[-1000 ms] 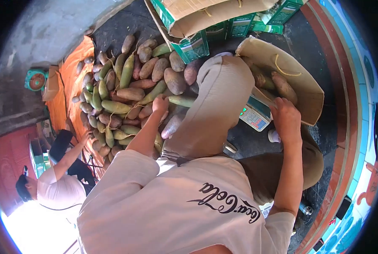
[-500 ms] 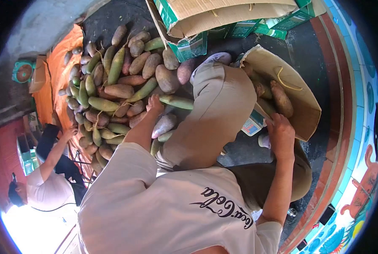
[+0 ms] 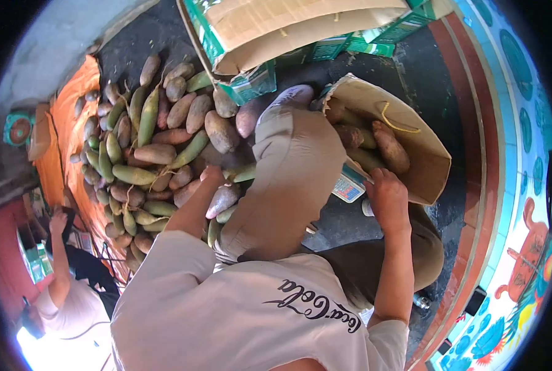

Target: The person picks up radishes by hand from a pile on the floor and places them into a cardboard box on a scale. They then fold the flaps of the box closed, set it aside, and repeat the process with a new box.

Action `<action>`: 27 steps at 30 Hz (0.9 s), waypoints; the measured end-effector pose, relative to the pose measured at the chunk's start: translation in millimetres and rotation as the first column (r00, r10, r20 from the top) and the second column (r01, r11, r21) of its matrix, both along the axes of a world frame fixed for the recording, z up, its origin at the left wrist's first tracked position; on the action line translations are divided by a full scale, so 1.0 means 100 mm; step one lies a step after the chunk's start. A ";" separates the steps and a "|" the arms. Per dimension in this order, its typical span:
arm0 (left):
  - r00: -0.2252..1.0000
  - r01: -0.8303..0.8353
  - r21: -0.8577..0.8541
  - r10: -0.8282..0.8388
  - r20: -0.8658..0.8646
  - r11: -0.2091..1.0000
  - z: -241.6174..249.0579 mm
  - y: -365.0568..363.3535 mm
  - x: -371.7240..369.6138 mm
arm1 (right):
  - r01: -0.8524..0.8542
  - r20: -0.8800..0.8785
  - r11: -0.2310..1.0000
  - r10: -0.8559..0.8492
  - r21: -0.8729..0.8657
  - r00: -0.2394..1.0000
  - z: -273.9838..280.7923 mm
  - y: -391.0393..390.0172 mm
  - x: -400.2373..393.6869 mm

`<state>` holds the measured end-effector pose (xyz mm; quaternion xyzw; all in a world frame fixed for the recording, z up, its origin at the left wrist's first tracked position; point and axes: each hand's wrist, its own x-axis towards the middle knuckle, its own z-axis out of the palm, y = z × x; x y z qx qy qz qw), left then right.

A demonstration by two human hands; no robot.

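My left hand (image 3: 212,178) is closed around one end of a long green radish (image 3: 244,173), at the right side of a big pile of radishes (image 3: 156,154). Part of this radish is hidden by my knee. With my right hand (image 3: 387,193) I grip the near edge of an open cardboard box (image 3: 425,157), which has a yellow rope handle. Several green and reddish radishes (image 3: 391,148) lie inside it. A digital scale (image 3: 348,187) with a keypad shows beside the box, partly hidden by it and my leg.
Green-printed cardboard boxes (image 3: 251,83) stand at the top, close to my foot. Orange sheeting (image 3: 66,133) runs along the pile's left side. Another person (image 3: 63,297) is at the lower left, one arm raised. A step with reddish edging (image 3: 473,173) and a painted wall are on the right.
My left hand has drawn slightly toward me along with the green radish. My right hand stays on the box edge. The other person's hand has lifted away from the pile. The view has shifted slightly.
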<state>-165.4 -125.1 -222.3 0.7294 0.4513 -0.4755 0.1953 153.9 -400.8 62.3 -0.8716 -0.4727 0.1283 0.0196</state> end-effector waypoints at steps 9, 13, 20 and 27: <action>0.930 0.105 0.010 -0.102 0.353 0.994 0.62 -0.19 -0.02 | -0.013 0.054 1.000 0.013 0.009 0.998 -0.04 -0.08 -0.03; 0.948 0.066 0.149 -0.108 0.299 0.987 1.21 -0.14 -0.11 | -0.022 0.112 1.000 0.022 -0.006 0.993 -0.06 -0.09 -0.07; 0.785 -0.266 0.522 -0.132 0.605 0.811 2.62 0.02 -0.32 | -0.070 0.205 0.997 0.072 -0.015 0.976 -0.10 -0.12 -0.10; 0.433 -0.411 0.485 -0.303 0.849 0.772 3.95 -0.16 0.47 | -0.072 0.236 0.997 0.063 0.027 0.970 -0.26 -0.11 -0.11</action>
